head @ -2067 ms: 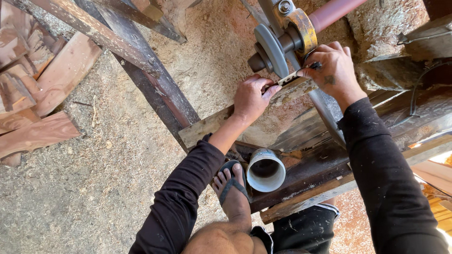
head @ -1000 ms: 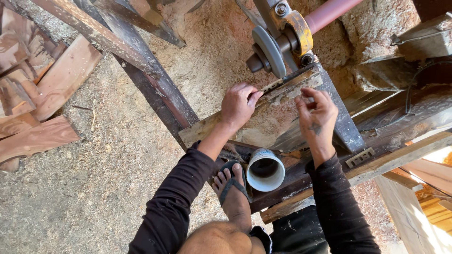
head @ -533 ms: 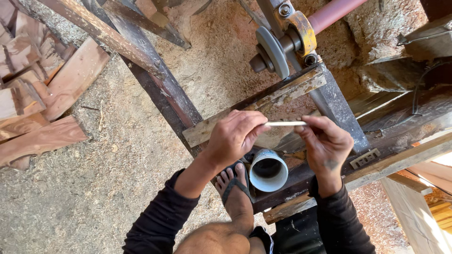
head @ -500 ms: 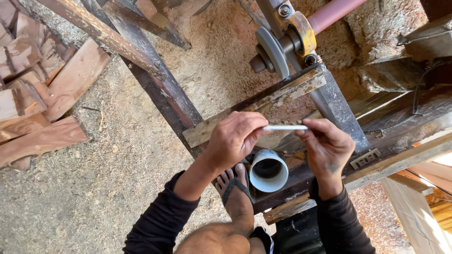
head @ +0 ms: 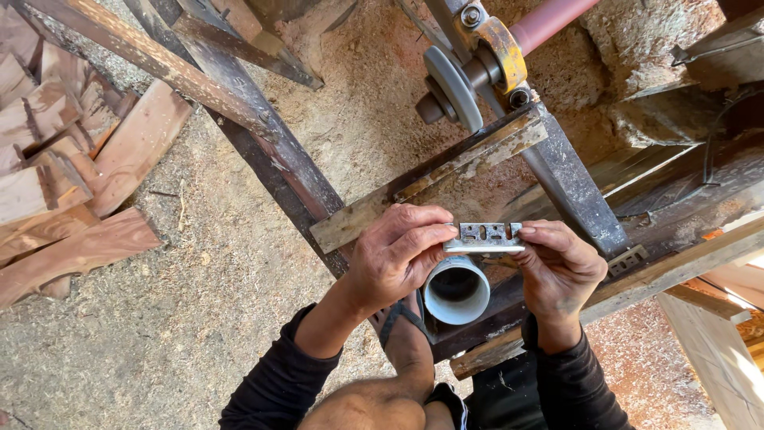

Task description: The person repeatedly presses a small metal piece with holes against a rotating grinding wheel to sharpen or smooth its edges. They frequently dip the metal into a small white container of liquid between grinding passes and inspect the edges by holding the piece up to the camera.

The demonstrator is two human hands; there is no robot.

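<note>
Near the centre of the frame, the left hand (head: 398, 255) and the right hand (head: 557, 267) pinch the two ends of a flat slotted metal plate (head: 484, 236), held level. Just below it sits a white pipe end (head: 456, 291) (its mouth facing up). A grey grinding wheel (head: 452, 87) stands at upper centre, wooden planks (head: 72, 191) at left.

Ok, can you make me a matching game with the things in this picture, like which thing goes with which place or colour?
Things:
1. metal plate
2. pipe end
3. grinding wheel
4. planks

Places or colours:
A. piled on the sawdust at the left
B. white and round, just below the hands
C. grey disc on a shaft at the top
D. held flat between the left hand and the right hand

Pairs: 1-D, 2-B, 3-C, 4-A
</note>
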